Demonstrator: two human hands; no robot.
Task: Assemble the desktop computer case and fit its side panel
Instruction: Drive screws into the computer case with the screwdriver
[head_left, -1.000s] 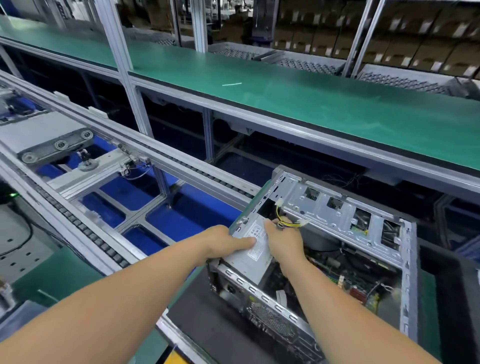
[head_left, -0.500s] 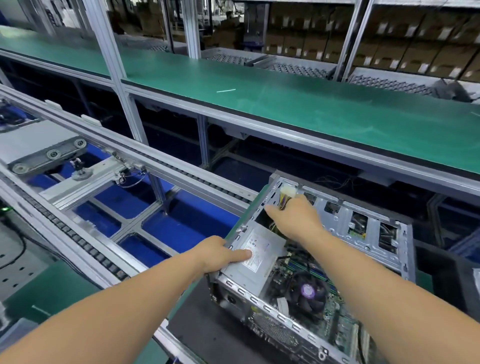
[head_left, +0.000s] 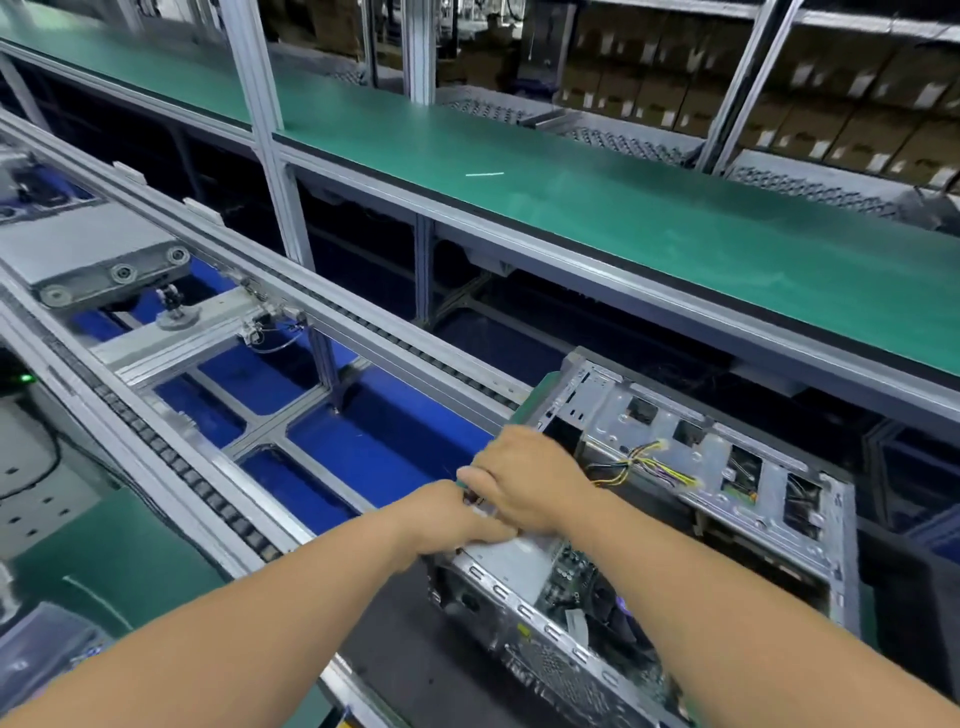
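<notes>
We see both hands meet at the open computer case (head_left: 691, 519) on the conveyor pallet: left hand (head_left: 457, 519) and right hand (head_left: 524, 478) fingers curled, seemingly gripping its power supply (head_left: 511, 558)

A: Item, computer case (head_left: 649, 436): finish?
B: Bare sheet metal, silver-grey, dull sheen, punched with slots.
A: Cable bundle (head_left: 649, 465)?
B: Plastic-sheathed wires, yellow and black, smooth.
A: Far worktop (head_left: 649, 218)?
B: Green mat, matt, smooth; black edge strip.
A: Conveyor rails (head_left: 363, 332)?
B: Grey extruded metal, satin.
A: Boxes (head_left: 852, 135) on the far shelves?
B: Brown cardboard, matt.
</notes>
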